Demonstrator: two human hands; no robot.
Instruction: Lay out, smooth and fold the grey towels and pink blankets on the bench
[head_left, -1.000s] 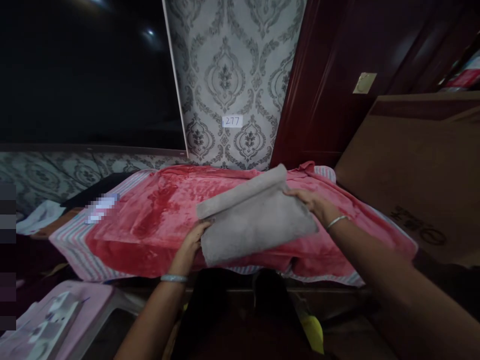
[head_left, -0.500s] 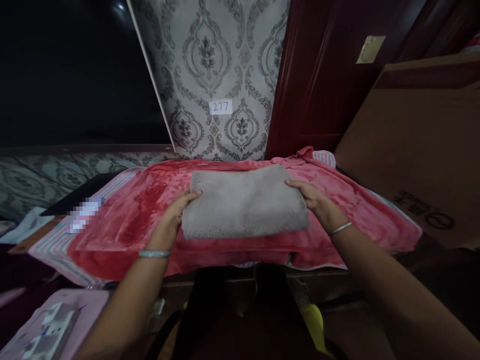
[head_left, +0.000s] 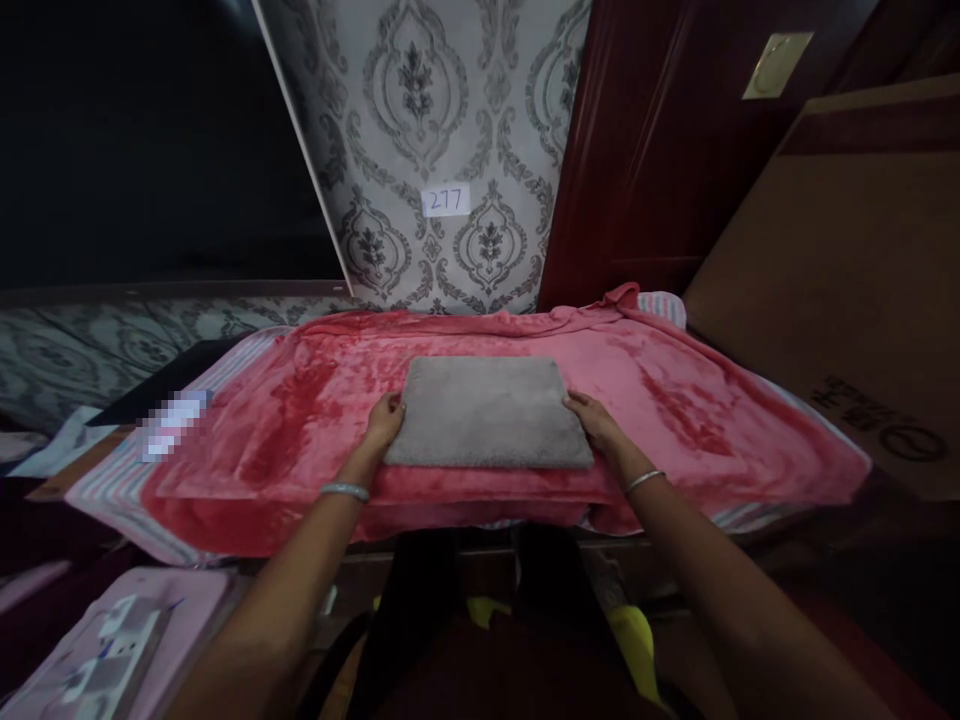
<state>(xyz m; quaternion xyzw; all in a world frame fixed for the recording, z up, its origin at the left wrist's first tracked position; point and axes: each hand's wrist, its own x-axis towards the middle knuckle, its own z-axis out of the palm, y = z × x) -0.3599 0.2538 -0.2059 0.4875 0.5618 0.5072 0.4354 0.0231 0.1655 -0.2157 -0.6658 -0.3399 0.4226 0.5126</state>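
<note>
Your head-worn camera sits above the near side of the red blanket (head_left: pixel 315 400), close to it, facing forward and down toward the patterned wall (head_left: pixel 420 90) beyond the blanket.

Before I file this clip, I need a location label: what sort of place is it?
Probably a room in a home, given the patterned wallpaper, large dark screen and red blanket.

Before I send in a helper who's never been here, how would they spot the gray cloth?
Find the pink-red blanket below the patterned wall. Around its middle is the gray cloth, between left hand and right hand. Its plain gray rectangle stands out against the blotchy blanket.
</note>
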